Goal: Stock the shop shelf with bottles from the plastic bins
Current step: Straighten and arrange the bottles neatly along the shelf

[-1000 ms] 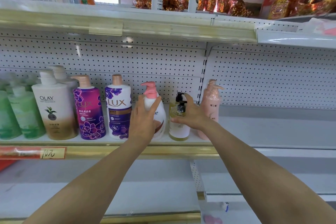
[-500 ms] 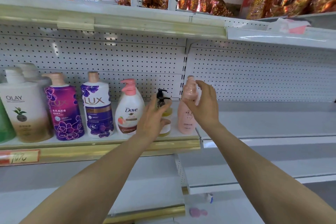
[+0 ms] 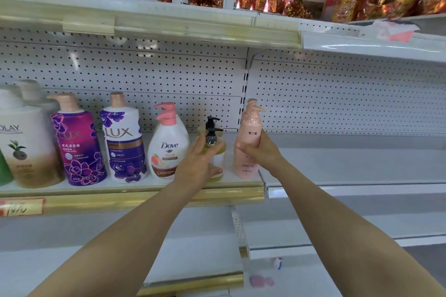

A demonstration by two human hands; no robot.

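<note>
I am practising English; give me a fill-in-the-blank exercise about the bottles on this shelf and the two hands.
1. The left hand touches the yellow bottle, whose pump is ___.
2. The right hand grips the pink bottle at the ___ end of the row.
3. Between the yellow bottle and the white LUX bottle stands a bottle marked ___.
Missing words: black; right; Dove.

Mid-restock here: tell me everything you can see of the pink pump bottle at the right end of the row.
The pink pump bottle is tall and slim, seemingly pale pink plastic, with a matching pump head whose spout points right. A glossy clear wrap seems to cover its top. Small white characters mark its upper front. It stands upright at the right end of the shelf, last in the row. The right hand grips its middle, hiding part of its front.
</note>
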